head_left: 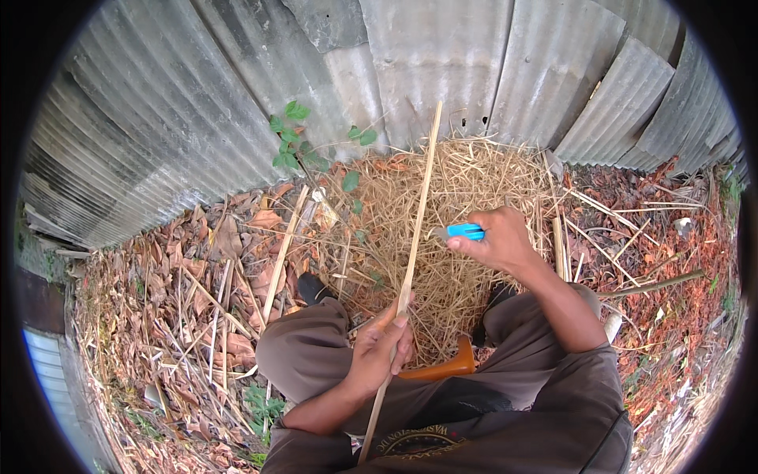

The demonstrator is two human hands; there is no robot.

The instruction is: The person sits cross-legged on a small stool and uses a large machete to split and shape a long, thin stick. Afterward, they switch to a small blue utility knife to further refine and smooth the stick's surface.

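My left hand [379,344] grips a long thin bamboo strip [417,221] near its middle; the strip runs from my lap up toward the metal wall. Beside the strip, a little to its right, my right hand [496,241] holds a small knife with a blue handle [464,231], its blade pointing left toward the strip. An orange-brown wooden handle [442,367] lies between my knees, just under my left hand.
A pile of pale bamboo shavings [458,197] lies in front of my knees. A corrugated metal wall [395,71] stands behind it. Dry leaves and loose bamboo slats [284,253] cover the ground left and right. A small green plant [296,142] grows by the wall.
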